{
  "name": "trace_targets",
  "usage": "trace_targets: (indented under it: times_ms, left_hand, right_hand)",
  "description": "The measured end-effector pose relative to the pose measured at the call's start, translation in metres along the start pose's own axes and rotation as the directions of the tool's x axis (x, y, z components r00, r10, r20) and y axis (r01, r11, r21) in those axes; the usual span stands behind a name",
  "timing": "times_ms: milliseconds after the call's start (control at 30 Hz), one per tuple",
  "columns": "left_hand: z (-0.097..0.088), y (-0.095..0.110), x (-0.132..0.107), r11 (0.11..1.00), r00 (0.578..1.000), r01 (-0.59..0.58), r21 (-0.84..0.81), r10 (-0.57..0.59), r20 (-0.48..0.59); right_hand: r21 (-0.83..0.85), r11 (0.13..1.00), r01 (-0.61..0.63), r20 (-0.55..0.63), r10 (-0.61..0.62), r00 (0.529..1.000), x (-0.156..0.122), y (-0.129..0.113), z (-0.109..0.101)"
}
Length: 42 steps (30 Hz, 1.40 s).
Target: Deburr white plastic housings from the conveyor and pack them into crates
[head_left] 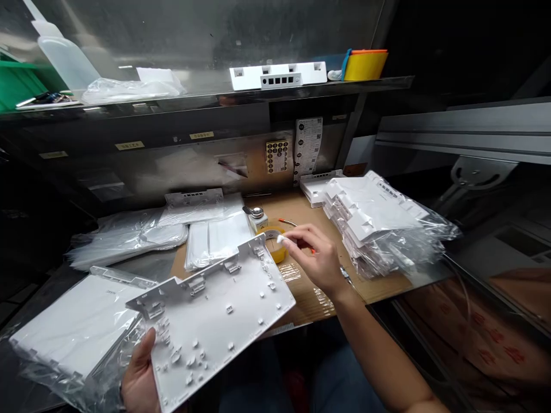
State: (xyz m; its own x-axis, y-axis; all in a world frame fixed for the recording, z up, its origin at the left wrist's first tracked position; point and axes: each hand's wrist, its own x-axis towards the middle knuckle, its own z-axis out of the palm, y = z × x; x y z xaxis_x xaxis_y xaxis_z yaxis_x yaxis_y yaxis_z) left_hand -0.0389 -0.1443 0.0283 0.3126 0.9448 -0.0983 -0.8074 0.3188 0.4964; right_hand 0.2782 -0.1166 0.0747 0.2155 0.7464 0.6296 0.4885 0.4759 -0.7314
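Observation:
My left hand (140, 376) is closed on the lower left edge of a white plastic housing (215, 315). The housing is tilted, its inner side with small posts and clips facing me. Beyond its upper right corner, my right hand (314, 258) pinches a small white wad (280, 238) that looks like cotton or cloth between thumb and fingertips. Just behind that wad lies a roll of yellow tape (275, 252) on the cardboard. A small bottle with a metal cap (258, 215) stands behind the tape.
At right rises a stack of bagged white housings (379, 212). More bagged housings (77, 327) lie at left, with clear plastic bags (129, 235) behind. A metal shelf (206, 94) crosses above, bearing a squeeze bottle (64, 57), a white housing (245, 80) and a yellow tape roll (365, 66).

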Motion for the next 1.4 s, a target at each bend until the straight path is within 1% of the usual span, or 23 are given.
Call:
trace_targets:
  times_ms: [67,133,200,233,367,467,500,533,567,633,667,700,733,767,800,867,967,1067,1133,1200,1267,1333,1400]
  left_hand:
    - [-0.007,0.0,-0.002,0.991,0.989,0.127,-0.039,-0.123,0.079]
    - [-0.009,-0.003,-0.003,0.972,0.959,0.216,-0.088,-0.195,0.204]
    - [-0.006,-0.007,-0.003,0.97,0.937,0.207,-0.128,-0.159,0.31]
    - [-0.003,-0.009,-0.003,0.972,0.931,0.191,-0.134,-0.136,0.338]
    - [0.007,-0.016,0.001,0.984,0.926,0.157,-0.087,-0.117,0.358]
    - [0.015,-0.022,0.003,0.984,0.921,0.166,-0.064,-0.131,0.367]
    - [0.018,-0.025,0.003,0.982,0.924,0.177,-0.058,-0.146,0.355]
    - [0.022,-0.029,0.003,0.981,0.934,0.187,-0.05,-0.161,0.317]
    - [0.027,-0.034,0.003,0.982,0.953,0.186,-0.044,-0.169,0.253]
    - [0.04,-0.047,0.003,0.989,0.988,0.143,-0.027,-0.141,0.058]
    - [0.049,-0.054,0.004,0.993,0.992,0.119,-0.009,-0.119,-0.047]
    - [0.058,-0.061,0.004,0.995,0.986,0.103,0.016,-0.1,-0.133]
    - [0.068,-0.068,0.004,0.995,0.978,0.094,0.041,-0.084,-0.19]
    - [0.077,-0.074,0.004,0.994,0.973,0.09,0.06,-0.075,-0.216]
    - [0.085,-0.078,0.004,0.993,0.973,0.091,0.07,-0.073,-0.22]
    - [0.097,-0.084,0.004,0.994,0.976,0.09,0.066,-0.075,-0.205]
    - [0.103,-0.087,0.005,0.993,0.976,0.093,0.066,-0.078,-0.205]
    - [0.1,-0.088,0.006,0.991,0.973,0.112,0.072,-0.094,-0.21]
    - [0.097,-0.091,0.008,0.992,0.976,0.113,0.058,-0.101,-0.192]
    - [0.093,-0.093,0.009,0.992,0.978,0.114,0.05,-0.103,-0.18]
    - [0.089,-0.092,0.011,0.99,0.976,0.126,0.057,-0.113,-0.184]
    - [0.084,-0.084,0.013,0.986,0.975,0.16,0.055,-0.149,-0.167]
    - [0.078,-0.068,0.014,0.975,0.973,0.221,0.033,-0.218,-0.074]
  right_hand:
    - [0.023,0.999,0.039,0.014,-0.039,0.999,0.008,-0.006,0.008]
    - [0.007,0.998,0.059,0.035,-0.059,0.998,0.01,-0.006,0.015]
    - [-0.017,0.999,0.05,0.037,-0.05,0.998,0.008,-0.002,0.02]
    - [-0.024,0.999,0.042,0.041,-0.041,0.998,0.007,0.001,0.021]
    - [-0.062,0.998,0.024,0.051,-0.02,0.998,0.002,0.014,0.015]
    - [-0.146,0.988,-0.044,-0.002,0.045,0.999,0.005,0.021,0.005]
    - [-0.16,0.985,-0.064,-0.032,0.059,0.998,0.006,0.019,0.002]
    - [-0.16,0.985,-0.07,-0.063,0.061,0.996,0.006,0.015,0.0]
    - [-0.146,0.987,-0.061,-0.087,0.048,0.995,0.006,0.008,-0.001]
    - [-0.1,0.995,-0.003,-0.093,-0.006,0.996,0.004,-0.014,0.001]
    - [-0.076,0.996,0.037,-0.074,-0.042,0.996,0.001,-0.027,0.004]
    - [-0.05,0.995,0.081,-0.05,-0.083,0.995,-0.001,-0.041,0.009]
    - [-0.025,0.992,0.124,-0.026,-0.125,0.992,-0.004,-0.053,0.015]
    - [-0.002,0.986,0.166,-0.007,-0.166,0.986,-0.007,-0.064,0.021]
    - [0.016,0.979,0.203,0.004,-0.203,0.979,-0.009,-0.072,0.026]
    - [0.038,0.965,0.258,0.007,-0.259,0.966,-0.012,-0.08,0.034]
    - [0.02,0.968,0.249,-0.013,-0.249,0.968,-0.012,-0.078,0.036]
    - [0.016,0.978,0.209,-0.043,-0.208,0.977,-0.012,-0.075,0.032]
    - [0.039,0.974,0.223,-0.045,-0.222,0.974,-0.012,-0.077,0.031]
    - [0.041,0.971,0.237,-0.012,-0.237,0.971,-0.012,-0.079,0.032]
    - [0.004,0.975,0.22,0.034,-0.22,0.975,-0.008,-0.076,0.031]
    - [-0.034,0.984,0.172,0.041,-0.171,0.984,0.0,-0.063,0.022]
    - [-0.054,0.993,0.106,-0.028,-0.108,0.994,0.012,-0.04,0.009]
